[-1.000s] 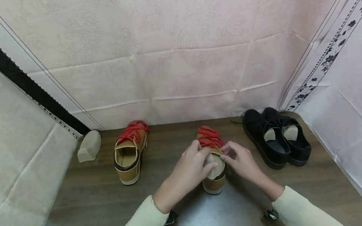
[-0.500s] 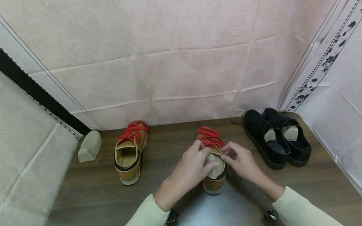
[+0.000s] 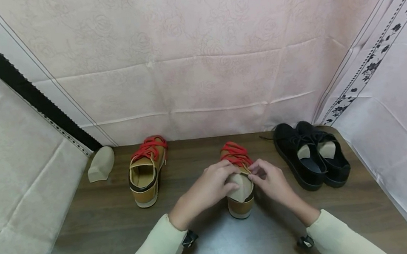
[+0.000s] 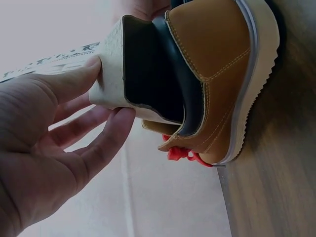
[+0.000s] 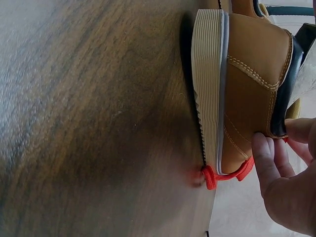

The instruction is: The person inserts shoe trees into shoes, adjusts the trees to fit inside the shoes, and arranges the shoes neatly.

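Observation:
A tan shoe (image 3: 239, 209) with red laces stands upright between my two hands. A pale molded shoe insert (image 3: 241, 188) sits partly inside its opening, with the hollow end sticking out. My left hand (image 3: 208, 190) pinches the insert's rim, thumb on one side and fingertips on the other, as the left wrist view shows. In the right wrist view, my right hand (image 5: 289, 182) pinches the shoe's collar edge near the laces between thumb and fingers. The insert's front end is hidden within the shoe.
A matching tan shoe (image 3: 144, 198) stands to the left, and a second pale insert (image 3: 101, 164) lies beyond it. Two black shoes (image 3: 287, 150) with pale inserts stand at the right. Pale patterned cloth (image 3: 198, 85) walls the wooden surface (image 3: 99, 243) at the back and sides.
My left hand has shifted slightly left, and more of the insert shows. The right hand keeps its place on the shoe, which has not moved.

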`<state>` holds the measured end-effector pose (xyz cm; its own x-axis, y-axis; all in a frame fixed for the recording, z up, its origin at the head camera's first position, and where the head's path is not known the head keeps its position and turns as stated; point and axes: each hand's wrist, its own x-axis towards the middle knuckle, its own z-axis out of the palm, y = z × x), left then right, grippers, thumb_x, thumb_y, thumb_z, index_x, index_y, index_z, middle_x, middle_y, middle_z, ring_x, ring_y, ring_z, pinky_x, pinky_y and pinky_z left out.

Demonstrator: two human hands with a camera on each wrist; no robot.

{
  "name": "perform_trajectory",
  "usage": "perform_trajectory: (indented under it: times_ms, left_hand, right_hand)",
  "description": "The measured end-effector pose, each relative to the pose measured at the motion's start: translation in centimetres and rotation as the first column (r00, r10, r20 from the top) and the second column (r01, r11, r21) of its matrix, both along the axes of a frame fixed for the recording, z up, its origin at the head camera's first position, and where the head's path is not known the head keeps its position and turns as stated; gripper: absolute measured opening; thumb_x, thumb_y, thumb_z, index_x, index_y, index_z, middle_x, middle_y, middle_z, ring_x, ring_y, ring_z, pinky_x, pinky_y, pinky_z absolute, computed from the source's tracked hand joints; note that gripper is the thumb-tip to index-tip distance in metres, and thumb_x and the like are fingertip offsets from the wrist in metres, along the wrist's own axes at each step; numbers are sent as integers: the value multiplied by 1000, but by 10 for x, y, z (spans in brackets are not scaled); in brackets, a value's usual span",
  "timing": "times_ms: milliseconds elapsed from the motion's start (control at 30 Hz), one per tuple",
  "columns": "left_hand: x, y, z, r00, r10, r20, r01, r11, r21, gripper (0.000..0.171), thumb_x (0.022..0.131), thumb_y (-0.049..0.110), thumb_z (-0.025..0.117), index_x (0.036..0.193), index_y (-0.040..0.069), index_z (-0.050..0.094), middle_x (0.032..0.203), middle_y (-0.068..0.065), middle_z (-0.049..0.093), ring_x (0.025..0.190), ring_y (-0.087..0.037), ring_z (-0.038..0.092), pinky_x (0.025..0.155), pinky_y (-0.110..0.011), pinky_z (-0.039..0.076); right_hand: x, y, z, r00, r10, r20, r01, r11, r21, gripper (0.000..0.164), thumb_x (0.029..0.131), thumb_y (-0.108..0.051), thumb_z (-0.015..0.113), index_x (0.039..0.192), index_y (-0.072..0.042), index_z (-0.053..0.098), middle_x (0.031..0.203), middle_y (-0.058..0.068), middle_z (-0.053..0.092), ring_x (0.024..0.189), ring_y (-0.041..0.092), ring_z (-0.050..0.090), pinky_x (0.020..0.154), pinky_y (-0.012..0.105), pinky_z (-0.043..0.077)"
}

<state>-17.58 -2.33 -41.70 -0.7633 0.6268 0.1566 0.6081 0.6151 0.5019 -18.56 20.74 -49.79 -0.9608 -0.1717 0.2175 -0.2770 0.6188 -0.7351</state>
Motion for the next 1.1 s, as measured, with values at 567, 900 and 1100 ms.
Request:
perform_trajectory:
  times_ms: [567, 900, 1100]
  left_hand:
    - [-1, 12, -14, 995, 44, -85, -47, 998, -33, 34, 93, 30, 76, 121, 10, 72, 113, 0, 65, 93, -12, 61, 80, -27, 55]
    - [-2, 15, -20, 992, 92, -87, -93, 996, -13, 36, 92, 29, 78, 121, 8, 72, 113, -2, 64, 91, -13, 63, 77, -26, 55]
    - [0, 19, -22, 988, 130, -80, -132, 991, -17, 37, 93, 27, 77, 123, 7, 71, 112, -6, 59, 86, -14, 61, 71, -24, 54]
  right_hand:
    - [1, 0, 0, 1000, -6, 12, 6, 1000, -3, 17, 93, -9, 77, 106, -14, 68, 95, 2, 68, 85, 14, 66, 80, 35, 59]
    - [0, -1, 1, 1000, -15, 11, 15, 1000, 2, 16, 93, -9, 77, 106, -14, 68, 95, 1, 68, 85, 13, 66, 80, 36, 58]
    - [0, -1, 1, 1000, -12, 14, 12, 1000, 3, 16, 94, -9, 76, 107, -14, 68, 95, 2, 68, 85, 14, 66, 80, 36, 59]
